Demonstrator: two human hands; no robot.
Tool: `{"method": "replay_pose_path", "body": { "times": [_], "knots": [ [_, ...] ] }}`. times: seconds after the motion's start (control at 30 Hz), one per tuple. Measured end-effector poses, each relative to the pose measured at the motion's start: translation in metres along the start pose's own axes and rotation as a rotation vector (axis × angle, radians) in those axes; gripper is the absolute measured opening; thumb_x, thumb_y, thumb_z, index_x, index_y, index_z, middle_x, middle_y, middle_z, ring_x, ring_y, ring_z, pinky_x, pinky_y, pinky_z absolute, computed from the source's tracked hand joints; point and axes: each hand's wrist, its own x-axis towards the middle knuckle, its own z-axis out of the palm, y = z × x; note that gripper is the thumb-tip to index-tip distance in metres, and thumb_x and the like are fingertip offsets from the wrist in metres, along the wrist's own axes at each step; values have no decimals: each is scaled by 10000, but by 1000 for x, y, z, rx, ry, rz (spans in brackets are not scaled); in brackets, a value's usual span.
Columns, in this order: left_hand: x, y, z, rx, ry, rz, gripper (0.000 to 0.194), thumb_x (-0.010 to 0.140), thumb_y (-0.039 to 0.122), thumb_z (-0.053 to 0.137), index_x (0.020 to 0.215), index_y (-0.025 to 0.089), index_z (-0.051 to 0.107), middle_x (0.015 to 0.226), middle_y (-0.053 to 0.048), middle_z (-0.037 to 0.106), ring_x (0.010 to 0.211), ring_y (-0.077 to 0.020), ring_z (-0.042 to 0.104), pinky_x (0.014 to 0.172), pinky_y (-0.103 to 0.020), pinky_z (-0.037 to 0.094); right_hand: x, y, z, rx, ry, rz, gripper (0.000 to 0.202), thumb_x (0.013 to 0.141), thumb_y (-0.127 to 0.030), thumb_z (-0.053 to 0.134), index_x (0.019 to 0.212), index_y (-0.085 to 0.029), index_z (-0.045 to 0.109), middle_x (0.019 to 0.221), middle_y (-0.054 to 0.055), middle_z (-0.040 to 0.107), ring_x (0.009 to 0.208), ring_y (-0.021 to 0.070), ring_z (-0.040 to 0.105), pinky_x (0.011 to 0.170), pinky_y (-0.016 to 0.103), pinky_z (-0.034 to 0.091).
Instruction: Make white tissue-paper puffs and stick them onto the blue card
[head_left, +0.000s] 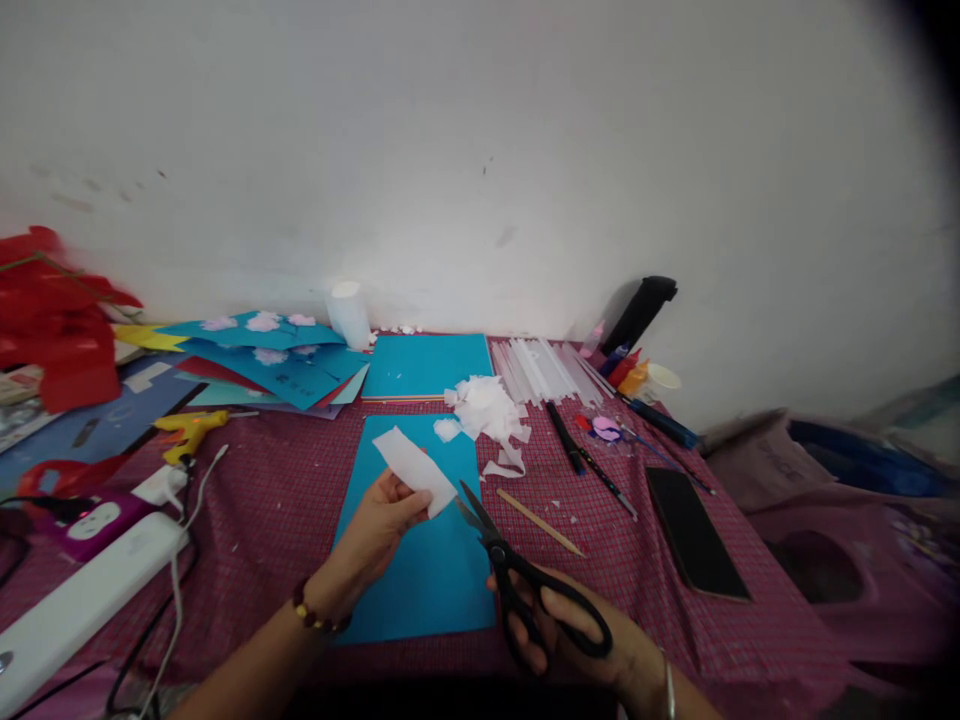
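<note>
My left hand (pixel 379 535) pinches a strip of white tissue paper (pixel 414 468) and holds it up over a blue card sheet (pixel 420 570) lying on the red checked cloth. In my right hand (pixel 577 630) are black scissors (pixel 517 575), fingers through the handles. Their blades are slightly apart and the tips sit just beside the lower right end of the white strip. A heap of white paper scraps (pixel 487 410) lies beyond the blue sheet.
A second blue sheet (pixel 427 365), white sticks (pixel 544 368), pens, glue bottles (pixel 626 370) and a black phone (pixel 694 535) lie to the right. A wooden stick (pixel 540 522) is near the scissors. Left: blue card stack, yellow glue gun (pixel 187 432), white power strip (pixel 82 595), red paper (pixel 56 320).
</note>
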Motion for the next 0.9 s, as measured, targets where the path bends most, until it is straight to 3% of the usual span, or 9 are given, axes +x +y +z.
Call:
{"method": "replay_pose_path", "body": {
  "times": [0.17, 0.37, 0.53, 0.63, 0.73, 0.83, 0.9],
  "knots": [
    [-6, -3, 7, 116, -31, 35, 432, 622, 205, 774, 999, 153, 568, 737, 17, 661, 586, -83, 564, 538, -185, 432, 3, 5, 0, 49, -10, 4, 554, 772, -560, 601, 1157, -163, 590, 794, 49, 600, 575, 103, 546, 530, 216, 357],
    [-10, -7, 16, 112, -85, 6, 579, 655, 211, 753, 1187, 159, 532, 762, 8, 670, 629, -95, 573, 589, -201, 449, 7, 10, 3, 118, -5, 31, 595, 739, -615, 596, 1138, -175, 595, 812, 52, 580, 608, 128, 546, 568, 248, 366],
    [-10, -13, 19, 90, -64, -24, 646, 643, 195, 758, 1242, 156, 520, 746, 10, 674, 620, -95, 560, 606, -210, 452, 7, 11, 7, 43, 62, -49, 549, 786, -597, 556, 1134, -174, 589, 754, 31, 536, 495, 89, 430, 469, 237, 317],
    [-11, -13, 19, 68, -63, -13, 591, 635, 172, 760, 1193, 174, 565, 741, 15, 673, 618, -94, 562, 601, -207, 448, 5, 13, 6, -52, 102, -84, 500, 839, -538, 531, 1161, -156, 558, 741, 21, 526, 459, 63, 387, 425, 212, 278],
    [-9, -7, 16, -22, -123, -4, 474, 615, 174, 769, 1069, 179, 632, 867, -29, 696, 771, -156, 621, 697, -256, 484, 1, 16, 1, -122, 140, -89, 488, 880, -489, 500, 1227, -145, 501, 754, 22, 527, 472, 56, 399, 426, 196, 261],
    [-2, 2, 9, -151, -165, -35, 339, 711, 323, 704, 1001, 154, 658, 987, -95, 695, 908, -232, 635, 798, -347, 496, -1, 15, -1, -191, 151, -90, 489, 891, -472, 494, 1244, -133, 482, 757, 24, 530, 486, 53, 400, 438, 194, 246],
    [5, 7, 5, -179, -117, -50, 310, 753, 364, 668, 970, 143, 666, 967, -106, 703, 882, -230, 648, 800, -359, 501, -3, 13, -1, -226, 156, -81, 481, 898, -461, 487, 1245, -129, 481, 762, 25, 530, 496, 52, 398, 448, 197, 240]
  ]
}}
